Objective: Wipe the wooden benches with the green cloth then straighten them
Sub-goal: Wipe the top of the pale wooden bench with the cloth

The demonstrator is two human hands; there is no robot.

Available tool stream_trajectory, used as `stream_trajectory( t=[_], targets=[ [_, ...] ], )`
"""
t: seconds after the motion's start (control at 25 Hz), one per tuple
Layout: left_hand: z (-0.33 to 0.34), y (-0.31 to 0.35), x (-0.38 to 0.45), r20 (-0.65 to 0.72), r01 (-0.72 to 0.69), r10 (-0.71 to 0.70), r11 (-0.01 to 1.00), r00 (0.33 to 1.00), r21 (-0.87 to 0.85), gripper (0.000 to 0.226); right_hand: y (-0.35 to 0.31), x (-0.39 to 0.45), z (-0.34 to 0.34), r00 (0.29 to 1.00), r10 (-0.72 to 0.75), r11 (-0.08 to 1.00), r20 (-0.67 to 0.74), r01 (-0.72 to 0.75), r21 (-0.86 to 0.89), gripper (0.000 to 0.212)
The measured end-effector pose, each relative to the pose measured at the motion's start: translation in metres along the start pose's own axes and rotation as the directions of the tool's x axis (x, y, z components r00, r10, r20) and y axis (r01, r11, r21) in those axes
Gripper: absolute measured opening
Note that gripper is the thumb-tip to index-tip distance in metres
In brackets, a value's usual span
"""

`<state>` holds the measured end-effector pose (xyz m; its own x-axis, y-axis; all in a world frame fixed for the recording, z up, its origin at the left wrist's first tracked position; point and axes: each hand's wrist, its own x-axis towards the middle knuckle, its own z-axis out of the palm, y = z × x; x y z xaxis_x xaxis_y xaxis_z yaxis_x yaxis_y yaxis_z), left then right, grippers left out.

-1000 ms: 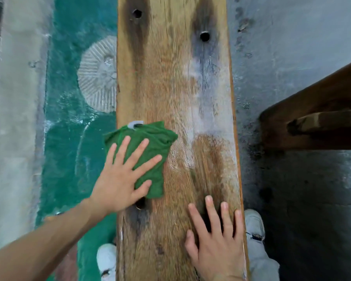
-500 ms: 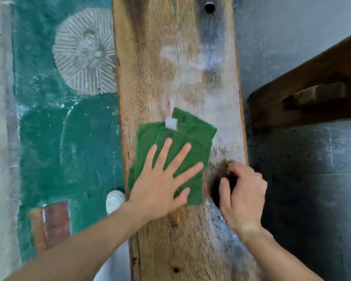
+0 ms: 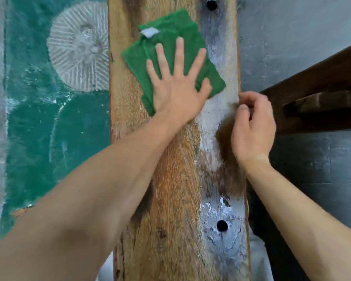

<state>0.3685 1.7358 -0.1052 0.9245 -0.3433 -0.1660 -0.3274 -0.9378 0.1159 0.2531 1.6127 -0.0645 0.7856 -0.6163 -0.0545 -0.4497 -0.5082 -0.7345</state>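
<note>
Up near the far end of the wooden bench (image 3: pixel 170 189) the left hand (image 3: pixel 177 88) lies flat with fingers spread on the green cloth (image 3: pixel 170 33), probably for even pressure, while the right hand (image 3: pixel 251 122) curls over the plank's edge, apparently steadying it.

On your left lies a green painted floor (image 3: pixel 39 128) bearing 1 pale ribbed round disc (image 3: pixel 79 55); on your right, grey concrete floor (image 3: pixel 292 27).

Soft even daylight, faint shadows, slight motion blur, wide-angle bending at edges.
</note>
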Motion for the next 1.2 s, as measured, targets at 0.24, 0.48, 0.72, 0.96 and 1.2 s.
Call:
stream_trajectory(
  t=[0.24,0.48,0.72,0.96,1.2],
  targets=[
    [0.032,-0.011,-0.290,0.177,-0.763,0.743,0.638,0.645,0.103,0.060,-0.043,0.073,0.007,0.999,-0.032,0.984,0.023,0.036,-0.174,0.034],
    [0.028,0.004,-0.150,0.084,-0.748,0.752,0.659,0.653,-0.085,0.062,-0.061,0.073,0.030,0.997,-0.017,0.986,0.069,0.028,-0.163,0.034],
    [-0.005,-0.052,-0.006,-0.048,-0.147,0.155,0.980,0.987,0.132,0.066,-0.055,0.105,0.046,0.977,-0.201,0.924,0.073,0.214,-0.316,0.039],
    [0.027,-0.045,-0.233,-0.043,-0.121,0.124,0.991,0.991,0.064,0.079,-0.056,0.117,0.088,0.922,-0.285,0.749,0.261,0.384,-0.540,0.047],
    [0.005,-0.055,-0.133,0.109,-0.002,0.014,0.994,0.994,-0.105,0.077,-0.055,0.116,0.090,0.933,-0.286,0.790,0.216,0.358,-0.499,0.046]
  ],
)
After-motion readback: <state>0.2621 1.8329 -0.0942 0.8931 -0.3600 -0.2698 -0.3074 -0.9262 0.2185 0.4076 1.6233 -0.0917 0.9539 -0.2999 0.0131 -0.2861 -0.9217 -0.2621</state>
